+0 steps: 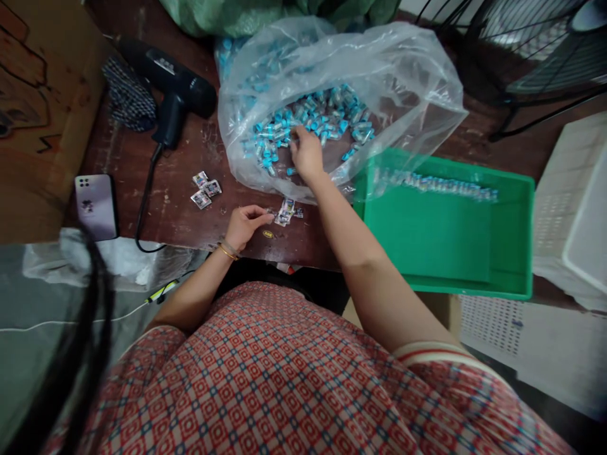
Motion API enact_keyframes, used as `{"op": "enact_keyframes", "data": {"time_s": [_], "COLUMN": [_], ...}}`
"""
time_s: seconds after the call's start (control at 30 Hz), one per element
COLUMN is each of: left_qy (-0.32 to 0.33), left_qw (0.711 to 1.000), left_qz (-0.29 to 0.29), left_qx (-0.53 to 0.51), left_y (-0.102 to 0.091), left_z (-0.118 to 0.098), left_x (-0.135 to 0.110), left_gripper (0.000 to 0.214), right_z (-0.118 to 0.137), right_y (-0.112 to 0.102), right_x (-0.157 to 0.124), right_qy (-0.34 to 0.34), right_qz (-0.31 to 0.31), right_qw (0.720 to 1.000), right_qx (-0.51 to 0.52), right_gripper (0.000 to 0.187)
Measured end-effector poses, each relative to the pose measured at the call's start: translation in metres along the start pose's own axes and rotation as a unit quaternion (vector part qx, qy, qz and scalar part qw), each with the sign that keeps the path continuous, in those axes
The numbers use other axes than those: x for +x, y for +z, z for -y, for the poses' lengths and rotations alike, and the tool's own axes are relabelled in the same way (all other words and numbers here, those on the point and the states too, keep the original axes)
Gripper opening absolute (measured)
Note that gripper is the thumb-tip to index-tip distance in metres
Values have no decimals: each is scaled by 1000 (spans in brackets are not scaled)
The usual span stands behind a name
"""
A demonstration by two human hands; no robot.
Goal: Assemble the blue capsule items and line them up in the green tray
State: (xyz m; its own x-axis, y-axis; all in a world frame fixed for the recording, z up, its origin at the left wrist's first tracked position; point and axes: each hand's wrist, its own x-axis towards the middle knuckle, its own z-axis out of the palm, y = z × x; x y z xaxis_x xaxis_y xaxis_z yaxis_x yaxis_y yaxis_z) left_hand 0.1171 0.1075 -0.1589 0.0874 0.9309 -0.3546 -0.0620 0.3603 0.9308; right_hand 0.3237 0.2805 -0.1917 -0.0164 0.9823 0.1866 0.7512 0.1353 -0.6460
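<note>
My right hand [307, 153] reaches into the mouth of a clear plastic bag [408, 69]. Its fingers are curled at the edge of a heap of small clear vials with blue caps [327, 110]; what lies between the fingertips is hidden. Lower and to the left, my left hand [244, 225] hovers by the table's front edge, thumb and forefinger pinched on something too small to make out. Just right of those fingertips lies a little pile of printed labels [285, 212]. Another few printed labels [207, 189] rest up and left of that hand.
A green tray [427, 253] at right holds a row of vials [450, 185]. On the left are a black heat gun [175, 95] with its cord, a phone [96, 207] and a cardboard box [42, 114]. A fan [545, 57] stands at back right, near a white basket [576, 202].
</note>
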Motion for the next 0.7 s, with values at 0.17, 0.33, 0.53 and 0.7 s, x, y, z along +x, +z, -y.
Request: {"op": "enact_keyframes", "data": {"time_s": [0.17,0.33,0.53,0.7], "left_qy": [-12,-26,-7,-7], "left_qw": [1000,1000,996,992], "left_qz": [-2,14,82,119], "left_qx": [10,10,33,36], "left_y": [-7,-17,-9,-1], "left_z": [-6,-7,-8,-12], "left_x": [-4,-5,-5,-12], "left_gripper": [49,46,43,42], "right_z": [-9,26,71,68], "right_y": [10,-33,-82,-94], "right_x": [32,-31,-127,-142], "right_qy": [33,46,83,63], "right_qz": [43,115,247,240], "right_qw": [996,968,862,880], "right_qx": [-69,218,434,405], "right_gripper": [21,27,45,43]}}
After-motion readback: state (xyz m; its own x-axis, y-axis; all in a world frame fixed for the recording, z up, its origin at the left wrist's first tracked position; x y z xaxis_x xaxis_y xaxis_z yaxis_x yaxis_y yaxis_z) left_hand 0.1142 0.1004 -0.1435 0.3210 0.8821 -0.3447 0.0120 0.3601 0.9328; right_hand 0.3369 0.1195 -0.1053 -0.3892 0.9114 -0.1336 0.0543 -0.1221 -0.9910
